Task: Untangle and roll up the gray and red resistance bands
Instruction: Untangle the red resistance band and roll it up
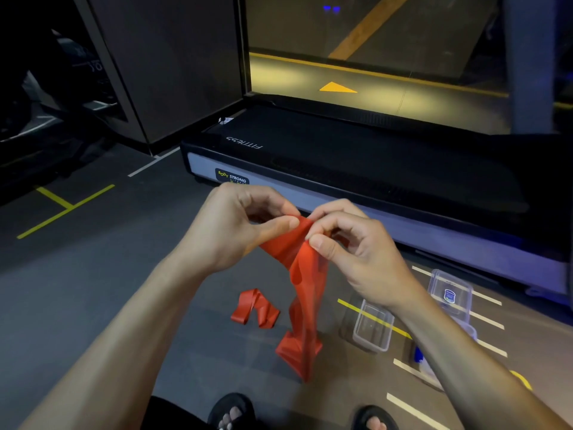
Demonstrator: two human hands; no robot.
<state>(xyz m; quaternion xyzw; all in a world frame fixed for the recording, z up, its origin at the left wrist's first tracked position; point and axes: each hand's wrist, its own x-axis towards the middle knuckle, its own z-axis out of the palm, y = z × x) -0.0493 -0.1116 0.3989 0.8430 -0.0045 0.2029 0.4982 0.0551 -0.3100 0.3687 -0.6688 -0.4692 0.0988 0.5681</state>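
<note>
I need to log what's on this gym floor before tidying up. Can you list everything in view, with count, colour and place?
Red resistance band: one, red, pinched at its top end by both hands, hanging to the floor, with its far end lying loose to the left.
Clear container: one, transparent, open, on the floor at right.
Clear lid: one, transparent with a blue label, on the floor beyond the container.
Treadmill: one, black deck with a grey side rail, ahead.
Floor markings: several, yellow and white lines.
Sandals: two, black, bottom edge.
Left hand: one, pinching the band.
Right hand: one, pinching the band.
</note>
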